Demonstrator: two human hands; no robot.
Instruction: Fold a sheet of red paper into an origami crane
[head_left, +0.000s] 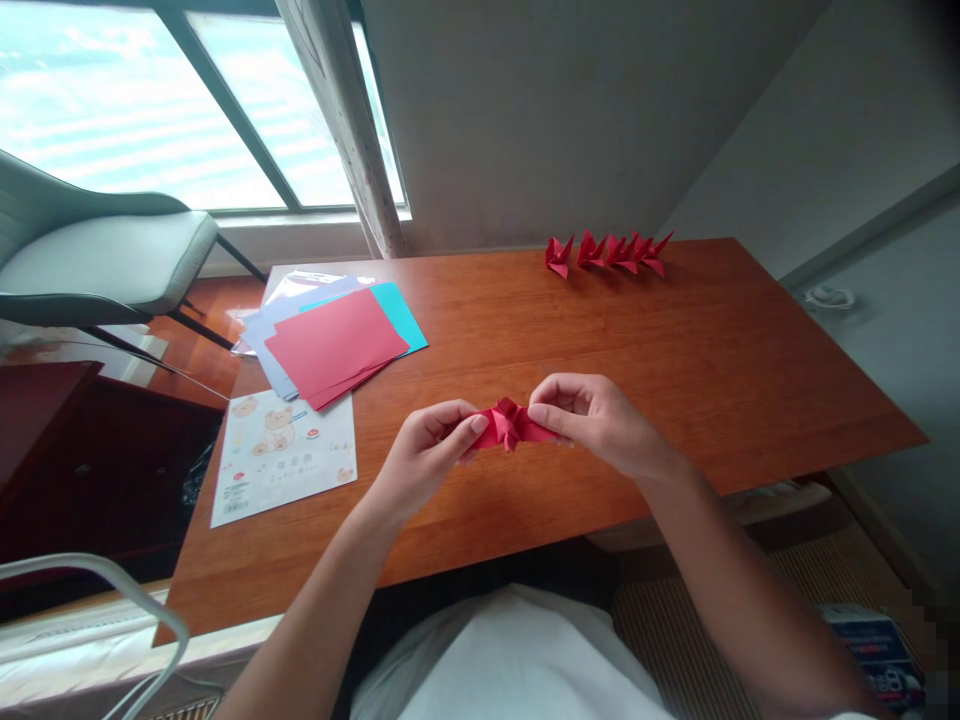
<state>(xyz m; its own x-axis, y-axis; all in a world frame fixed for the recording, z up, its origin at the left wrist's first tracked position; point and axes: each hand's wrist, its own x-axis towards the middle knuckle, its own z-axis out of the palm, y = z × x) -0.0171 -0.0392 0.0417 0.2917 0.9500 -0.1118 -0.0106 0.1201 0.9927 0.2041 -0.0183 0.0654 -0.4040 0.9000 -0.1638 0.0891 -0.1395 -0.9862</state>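
A red origami crane (507,424) is held above the near part of the wooden table (480,340), its two wings stretched out sideways. My left hand (433,446) pinches one wing between thumb and fingers. On the other side, my right hand (592,420) grips the opposite wing the same way. The folded middle of the crane shows between my fingertips, while the wing ends are partly covered by them. Several finished red paper cranes (619,252) stand in a row along the far right edge of the table.
Red paper sheets (341,340) lie over blue and turquoise sheets (405,318) at the left. Nearer is a white card with a printed bear (289,455). A grey chair (105,255) stands by the window beyond the table's left end. A white cable (112,570) curves at lower left.
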